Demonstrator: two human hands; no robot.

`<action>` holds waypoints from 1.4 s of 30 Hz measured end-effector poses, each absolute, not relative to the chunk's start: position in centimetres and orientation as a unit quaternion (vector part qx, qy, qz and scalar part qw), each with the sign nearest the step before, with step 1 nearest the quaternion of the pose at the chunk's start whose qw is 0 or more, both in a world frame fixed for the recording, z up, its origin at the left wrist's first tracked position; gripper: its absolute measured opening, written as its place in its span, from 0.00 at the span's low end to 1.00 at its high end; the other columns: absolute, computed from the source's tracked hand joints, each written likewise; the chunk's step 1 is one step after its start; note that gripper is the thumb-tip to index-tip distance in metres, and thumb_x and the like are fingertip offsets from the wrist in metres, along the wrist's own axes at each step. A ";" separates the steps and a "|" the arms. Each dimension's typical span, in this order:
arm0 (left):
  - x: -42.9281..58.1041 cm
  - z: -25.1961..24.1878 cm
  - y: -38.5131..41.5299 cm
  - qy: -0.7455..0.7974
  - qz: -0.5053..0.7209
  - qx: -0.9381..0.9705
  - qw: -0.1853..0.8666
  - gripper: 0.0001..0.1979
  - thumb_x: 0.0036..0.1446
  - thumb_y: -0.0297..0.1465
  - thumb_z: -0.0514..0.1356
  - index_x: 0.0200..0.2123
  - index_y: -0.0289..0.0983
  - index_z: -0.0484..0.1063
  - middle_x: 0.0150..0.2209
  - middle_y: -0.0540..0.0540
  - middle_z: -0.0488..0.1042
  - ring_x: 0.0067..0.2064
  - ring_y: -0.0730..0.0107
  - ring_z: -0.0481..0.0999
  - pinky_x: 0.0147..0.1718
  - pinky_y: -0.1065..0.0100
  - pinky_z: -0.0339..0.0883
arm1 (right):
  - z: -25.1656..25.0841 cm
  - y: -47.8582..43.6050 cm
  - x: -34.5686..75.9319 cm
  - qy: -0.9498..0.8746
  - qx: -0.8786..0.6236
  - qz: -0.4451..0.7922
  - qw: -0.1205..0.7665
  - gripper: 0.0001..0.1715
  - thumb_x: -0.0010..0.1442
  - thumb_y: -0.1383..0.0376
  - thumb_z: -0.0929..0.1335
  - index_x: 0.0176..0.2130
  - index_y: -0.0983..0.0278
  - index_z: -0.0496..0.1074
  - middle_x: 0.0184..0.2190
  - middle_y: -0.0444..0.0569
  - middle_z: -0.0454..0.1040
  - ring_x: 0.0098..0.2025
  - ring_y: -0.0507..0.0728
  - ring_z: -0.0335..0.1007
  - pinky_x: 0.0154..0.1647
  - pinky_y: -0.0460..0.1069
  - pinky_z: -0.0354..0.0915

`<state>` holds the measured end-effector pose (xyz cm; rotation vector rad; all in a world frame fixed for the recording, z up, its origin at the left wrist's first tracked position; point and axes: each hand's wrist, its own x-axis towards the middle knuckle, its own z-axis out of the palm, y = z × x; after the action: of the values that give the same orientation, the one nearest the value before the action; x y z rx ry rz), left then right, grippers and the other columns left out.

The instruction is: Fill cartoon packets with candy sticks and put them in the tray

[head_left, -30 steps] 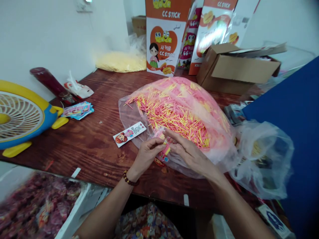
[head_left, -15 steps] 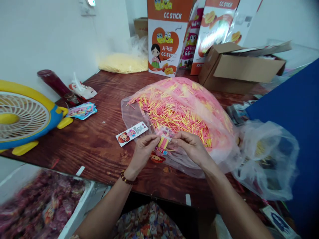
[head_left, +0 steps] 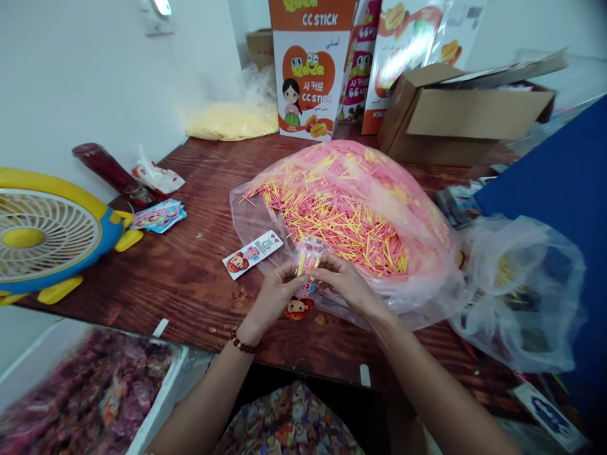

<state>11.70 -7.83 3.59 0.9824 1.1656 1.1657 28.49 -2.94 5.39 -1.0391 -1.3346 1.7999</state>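
Observation:
A small clear packet [head_left: 309, 260] with pink and yellow sticks inside is pinched between my two hands. My left hand [head_left: 279, 287] grips its left side, thumb against fingers. On its right side, my right hand [head_left: 339, 278] closes the same way. Below the packet shows a printed red-haired cartoon figure [head_left: 298, 308]; whether it joins the packet I cannot tell. Just behind the hands spreads a large clear bag [head_left: 246, 205] full of loose pink and yellow sticks [head_left: 327, 215]. Left of my hands lies a white printed card [head_left: 253, 254], partly on the bag's edge.
A yellow and blue fan [head_left: 52, 234] stands at the left, near a stack of printed cards [head_left: 160, 216]. Front left is a white bin [head_left: 159, 395] of pink packets. Cartons [head_left: 308, 69], an open cardboard box [head_left: 465, 120] and a clear plastic bag [head_left: 521, 297] stand behind and right.
My hands have drawn closer together on the packet, and the right hand's fingers now cover more of its right side. The view has shifted slightly.

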 end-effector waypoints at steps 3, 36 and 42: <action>11.6 2.9 -8.0 0.502 0.502 0.428 0.559 0.15 0.51 0.39 0.68 0.34 0.33 0.76 0.30 0.48 0.76 0.29 0.73 0.70 0.31 0.71 0.65 | 4.5 -3.3 27.4 -0.508 -0.411 0.674 0.346 0.16 0.48 0.56 0.74 0.31 0.65 0.72 0.26 0.41 0.71 0.26 0.49 0.63 0.27 0.45 0.60; 9.6 -0.2 -4.1 0.627 0.276 0.704 0.185 0.21 0.60 0.35 0.60 0.56 0.39 0.68 0.46 0.41 0.74 0.48 0.56 0.73 0.48 0.57 0.64 | 5.6 2.0 41.2 -0.696 -0.699 0.144 0.076 0.12 0.62 0.68 0.62 0.39 0.65 0.75 0.35 0.51 0.79 0.37 0.55 0.73 0.36 0.46 0.60; 8.4 -0.8 -4.4 0.623 0.335 0.674 0.212 0.23 0.61 0.38 0.57 0.58 0.37 0.65 0.48 0.40 0.75 0.50 0.57 0.74 0.50 0.57 0.64 | 3.9 4.4 42.5 -0.620 -0.778 0.096 -0.021 0.20 0.65 0.70 0.59 0.46 0.74 0.76 0.44 0.65 0.79 0.47 0.62 0.75 0.43 0.49 0.64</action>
<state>8.37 -4.35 -0.79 1.8718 1.7311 0.9318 42.53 4.42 3.90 -2.4788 -1.9752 0.3056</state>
